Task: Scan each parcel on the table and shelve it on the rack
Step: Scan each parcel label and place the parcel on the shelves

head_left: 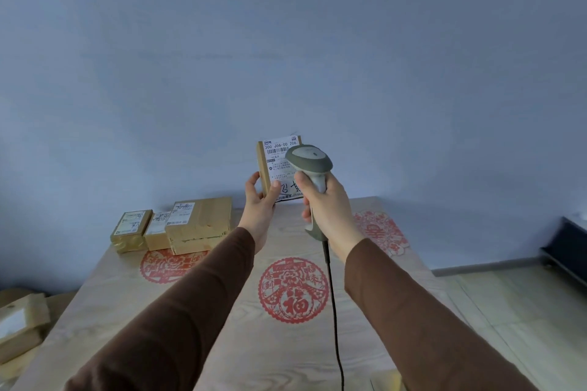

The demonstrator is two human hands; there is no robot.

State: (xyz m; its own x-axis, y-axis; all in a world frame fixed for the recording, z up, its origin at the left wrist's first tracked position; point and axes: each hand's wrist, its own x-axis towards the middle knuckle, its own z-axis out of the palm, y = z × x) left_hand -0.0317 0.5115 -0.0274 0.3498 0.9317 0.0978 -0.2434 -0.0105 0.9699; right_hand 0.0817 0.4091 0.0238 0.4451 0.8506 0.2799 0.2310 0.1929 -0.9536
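Note:
My left hand [259, 200] grips a small cardboard parcel [274, 165] upright above the table, its white shipping label facing me. My right hand [324, 203] grips the handle of a grey barcode scanner [309, 162], whose head sits right in front of the label and covers its right part. The scanner's black cable [333, 301] hangs down over the table. Three more cardboard parcels [178, 225] with labels lie side by side at the table's far left.
The wooden table [241, 343] carries red paper-cut decorations [293, 290]. Cardboard boxes [19, 324] sit low at the left, beside the table. A dark low object [568, 247] stands by the wall at the right over a pale floor. A blue wall is behind.

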